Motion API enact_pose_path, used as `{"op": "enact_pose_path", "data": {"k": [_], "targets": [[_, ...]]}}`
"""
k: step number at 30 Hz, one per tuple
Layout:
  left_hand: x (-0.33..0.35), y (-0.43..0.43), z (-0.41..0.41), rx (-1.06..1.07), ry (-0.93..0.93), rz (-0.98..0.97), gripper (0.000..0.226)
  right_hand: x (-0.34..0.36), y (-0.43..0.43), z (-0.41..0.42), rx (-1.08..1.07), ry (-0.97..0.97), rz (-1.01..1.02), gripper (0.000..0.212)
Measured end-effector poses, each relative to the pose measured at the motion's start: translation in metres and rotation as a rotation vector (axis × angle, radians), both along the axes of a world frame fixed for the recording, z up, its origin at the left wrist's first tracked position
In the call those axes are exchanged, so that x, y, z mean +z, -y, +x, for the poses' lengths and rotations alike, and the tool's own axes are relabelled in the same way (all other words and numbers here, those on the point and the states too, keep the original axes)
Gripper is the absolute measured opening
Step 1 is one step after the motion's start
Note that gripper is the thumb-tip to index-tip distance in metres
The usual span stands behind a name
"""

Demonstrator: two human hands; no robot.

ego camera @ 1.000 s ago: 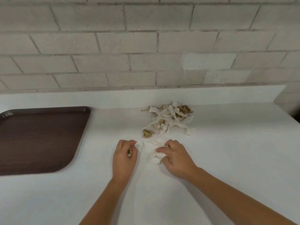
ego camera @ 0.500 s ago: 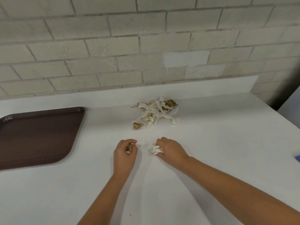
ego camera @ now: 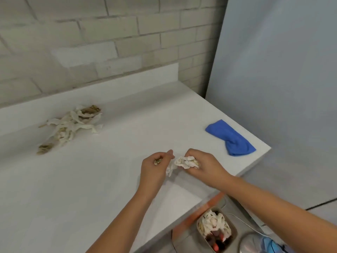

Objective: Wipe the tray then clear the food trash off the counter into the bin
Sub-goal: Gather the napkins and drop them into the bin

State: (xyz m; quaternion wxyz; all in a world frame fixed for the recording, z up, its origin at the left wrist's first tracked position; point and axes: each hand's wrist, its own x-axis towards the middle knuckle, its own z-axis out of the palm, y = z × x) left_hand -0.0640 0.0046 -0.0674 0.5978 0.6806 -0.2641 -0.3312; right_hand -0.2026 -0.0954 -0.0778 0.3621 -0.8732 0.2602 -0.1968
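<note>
The wad of white paper and food scraps [ego camera: 187, 162] sits clamped in the right hand [ego camera: 204, 166], above the bench [ego camera: 91, 189] and close to its near right corner. A loose tail of the paper hangs down between the two hands. The left hand [ego camera: 155, 168] is just beside it, closed around a small brownish scrap [ego camera: 157, 162], thumb and forefinger pinched.

From the wad, the bin [ego camera: 217, 230] lies down and toward the person, below the bench edge and slightly to the right. It already holds crumpled paper and dark scraps. The right hand is the nearer of the two to the bin, so the drop probably falls to it first, with the left crossing after.

Further from the wad, on the far left of the bench near the back wall, the remaining trash pile [ego camera: 71, 125] lies in a loose strand, its long axis running diagonally from front-left to back-right. To the wad's right, by the bench's right edge, a blue cloth [ego camera: 230, 138] lies crumpled. Behind is a pale brick wall [ego camera: 91, 33]; a plain grey panel [ego camera: 282, 70] stands to the right. The tray is out of view.
</note>
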Motion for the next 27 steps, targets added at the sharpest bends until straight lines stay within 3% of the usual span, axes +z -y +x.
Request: {"op": "enact_pose_path", "data": {"k": [4, 12, 18, 23, 27], "targets": [[-0.004, 0.036, -0.09, -0.173, -0.066, 0.056, 0.025, -0.015, 0.026, -0.099, -0.128, 0.04, -0.016, 0.013], [-0.045, 0.069, -0.198, -0.407, -0.092, 0.182, 0.02, -0.062, 0.046, -0.229, -0.167, 0.05, 0.053, 0.044], [-0.1, 0.085, -0.226, -0.529, -0.103, 0.332, 0.017, -0.11, 0.056, -0.275, -0.186, -0.137, 0.074, 0.033], [-0.166, 0.104, -0.223, -0.676, -0.088, 0.462, 0.032, -0.168, 0.057, -0.291, -0.257, -0.232, 0.065, 0.039], [-0.233, 0.121, -0.22, -0.717, -0.098, 0.525, 0.024, -0.236, 0.048, -0.291, -0.273, -0.284, 0.062, 0.044]]}}
